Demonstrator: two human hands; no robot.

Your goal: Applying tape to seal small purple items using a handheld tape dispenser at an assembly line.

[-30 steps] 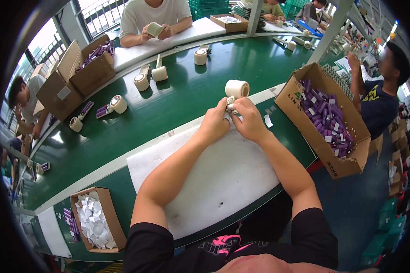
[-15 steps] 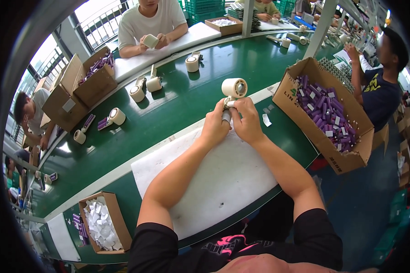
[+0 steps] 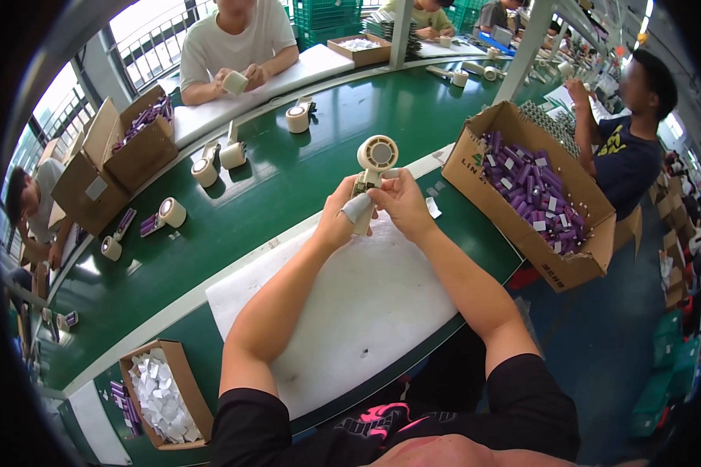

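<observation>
Handheld fan (image 3: 371, 173): a small cream-coloured unit with a round grilled head and a short handle, held raised above the white mat (image 3: 343, 311) at the middle of the head view, clear of the green desk (image 3: 288, 175). The left hand (image 3: 339, 220) has its fingers closed around the lower handle, which appears wrapped in a pale sleeve or film; the right hand (image 3: 397, 201) has its fingers pinched together on the upper handle just below the head; this two-point hold keeps the fan upright and steady, with the grille facing the camera, presumably for close work on the handle.

Head view, near surroundings: a large open cardboard box (image 3: 533, 194) of purple packs stands just to the right of the hands, within easy reach; a smaller box of white slips (image 3: 160, 393) sits at the lower left beside the mat; a few white scraps (image 3: 432, 208) lie on the desk edge near the right hand.

Head view, far side: tape dispensers (image 3: 210, 163) with cream rolls stand on the green desk, well apart from the hands; another person (image 3: 237, 39) across the desk holds a small pale object; a person in a dark shirt (image 3: 627, 148) works at the right; a further open box (image 3: 125, 148) with purple packs rests at the upper left.
</observation>
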